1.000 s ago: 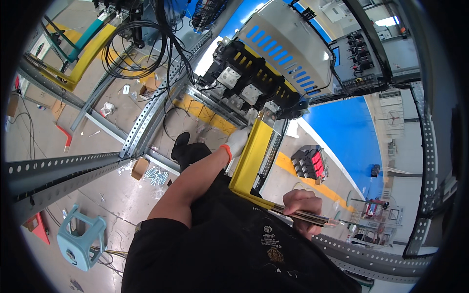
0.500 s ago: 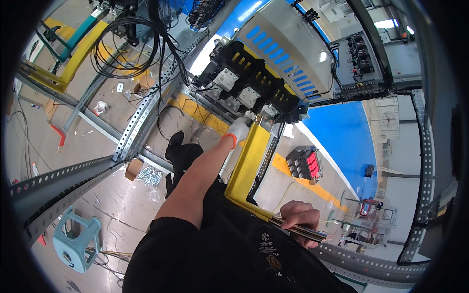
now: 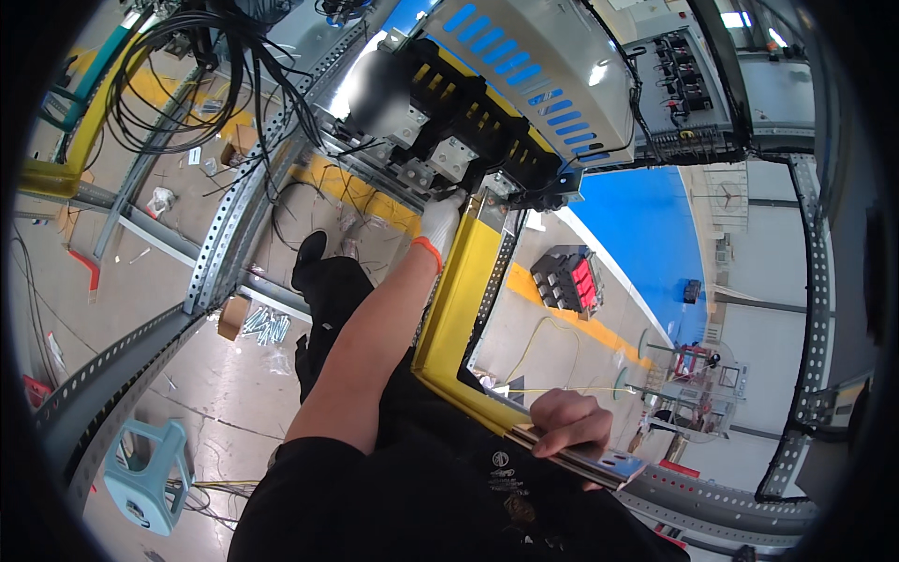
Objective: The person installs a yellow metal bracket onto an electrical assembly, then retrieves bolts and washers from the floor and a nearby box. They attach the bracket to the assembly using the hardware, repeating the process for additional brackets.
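Note:
A yellow-sleeved, L-shaped busbar (image 3: 456, 304) runs from the black breaker (image 3: 473, 122) down to my front, several bars stacked together. Its upper bare-metal end lies by the breaker's lowest silver terminal (image 3: 501, 185); I cannot tell whether they touch. My left hand (image 3: 438, 223), in a white glove with an orange cuff, reaches up along the bar's left side near that end, its fingers mostly hidden. My bare right hand (image 3: 573, 421) is closed around the bar's other bare end, where a flat face with holes shows. Silver terminal blocks (image 3: 452, 159) sit left of my reach.
A perforated steel frame (image 3: 225, 225) stands at left, with coiled black cables (image 3: 178, 84) above. On the floor are a light-blue stool (image 3: 145, 478), a pile of bolts (image 3: 267, 326) by a cardboard box (image 3: 233, 317), and a black-and-red device (image 3: 568, 281). A slotted grey cover (image 3: 562, 80) hangs over the breaker.
The busbar's near end has turned in my right hand, showing its flat face with holes. My left hand has drawn in closer beside the bar's upper end. The whole view has shifted slightly.

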Demonstrator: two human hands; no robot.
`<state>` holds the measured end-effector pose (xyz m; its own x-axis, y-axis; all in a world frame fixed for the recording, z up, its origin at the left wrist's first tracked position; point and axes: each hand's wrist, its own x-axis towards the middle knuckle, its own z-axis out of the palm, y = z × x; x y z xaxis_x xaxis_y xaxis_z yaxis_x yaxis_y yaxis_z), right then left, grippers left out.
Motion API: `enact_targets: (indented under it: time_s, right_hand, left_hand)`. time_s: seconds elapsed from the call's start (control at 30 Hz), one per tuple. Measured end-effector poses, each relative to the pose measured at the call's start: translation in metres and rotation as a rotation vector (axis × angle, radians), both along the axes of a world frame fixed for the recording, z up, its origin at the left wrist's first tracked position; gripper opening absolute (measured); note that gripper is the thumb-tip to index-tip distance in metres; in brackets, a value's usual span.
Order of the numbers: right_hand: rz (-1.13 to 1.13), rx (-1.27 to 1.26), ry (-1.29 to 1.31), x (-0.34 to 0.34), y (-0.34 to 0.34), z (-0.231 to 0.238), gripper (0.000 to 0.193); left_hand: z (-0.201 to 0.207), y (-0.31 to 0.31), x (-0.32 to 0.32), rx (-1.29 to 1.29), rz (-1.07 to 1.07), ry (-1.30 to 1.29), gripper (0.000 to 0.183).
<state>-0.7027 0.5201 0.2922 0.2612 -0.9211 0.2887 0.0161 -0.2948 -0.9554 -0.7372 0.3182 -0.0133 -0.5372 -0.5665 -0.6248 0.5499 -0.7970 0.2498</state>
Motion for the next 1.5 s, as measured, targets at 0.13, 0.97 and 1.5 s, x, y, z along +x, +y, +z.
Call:
enact_targets:
  time_s: [0.13,0.97,1.5]
  right_hand:
    - [-0.032,-0.012,-0.077,0.007,0.005,-0.009,0.022]
    - [0.103,0.098,0.223,-0.018,-0.017,0.016,0.031]
    - [-0.001,0.041,0.004,-0.010,-0.022,0.006,0.024]
  left_hand:
    - [0.023,-0.001,0.016,0.200,-0.132,0.309,0.026]
    - [0.043,0.001,0.043,0.070,-0.464,0.329,0.034]
    - [0.053,-0.002,0.044,0.071,-0.364,0.426,0.045]
